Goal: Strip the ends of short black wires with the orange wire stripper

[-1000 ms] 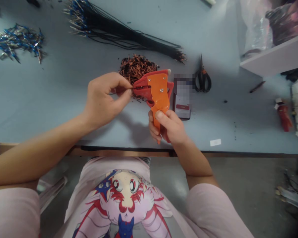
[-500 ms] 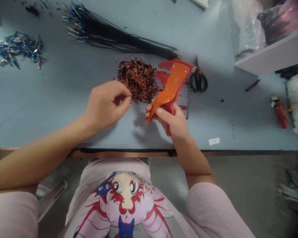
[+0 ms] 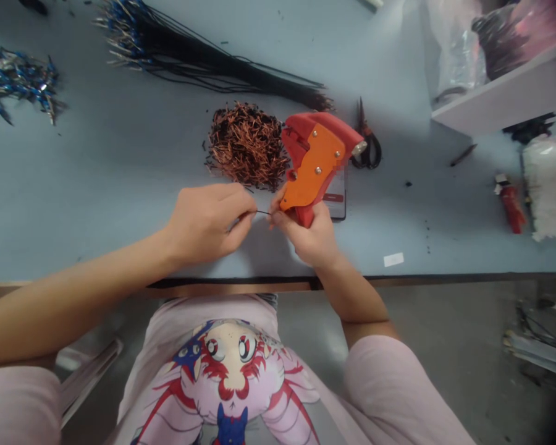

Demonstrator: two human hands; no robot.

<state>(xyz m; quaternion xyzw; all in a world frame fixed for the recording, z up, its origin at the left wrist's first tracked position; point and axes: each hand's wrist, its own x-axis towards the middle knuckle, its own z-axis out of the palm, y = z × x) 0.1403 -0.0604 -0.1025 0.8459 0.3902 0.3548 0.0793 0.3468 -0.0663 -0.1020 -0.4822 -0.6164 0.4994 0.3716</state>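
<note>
My right hand (image 3: 312,232) is wrapped round the handles of an orange and red wire stripper (image 3: 315,165), its jaws turned up and to the left. Between finger and thumb, my left hand (image 3: 215,219) pinches a thin black wire (image 3: 262,212). The wire's other end reaches the fingertips of my right hand, below the tool. Just beyond both hands lies a heap of short copper wire bits (image 3: 248,145) with dark scraps among them. A long bundle of black wires (image 3: 231,71) with blue and silver ends stretches behind the heap.
Black-handled scissors (image 3: 370,145) lie right of the tool, near a phone (image 3: 338,207) partly covered by it. Blue and silver terminals (image 3: 18,80) are piled at far left. A white shelf (image 3: 500,93) with plastic bags juts in at right. A red tool (image 3: 510,205) and a paper slip (image 3: 393,259) lie at right.
My left hand has moved right and slightly down, close to my right hand, and a wire now shows between them. The wire stripper has turned, and its handles look squeezed closer together.
</note>
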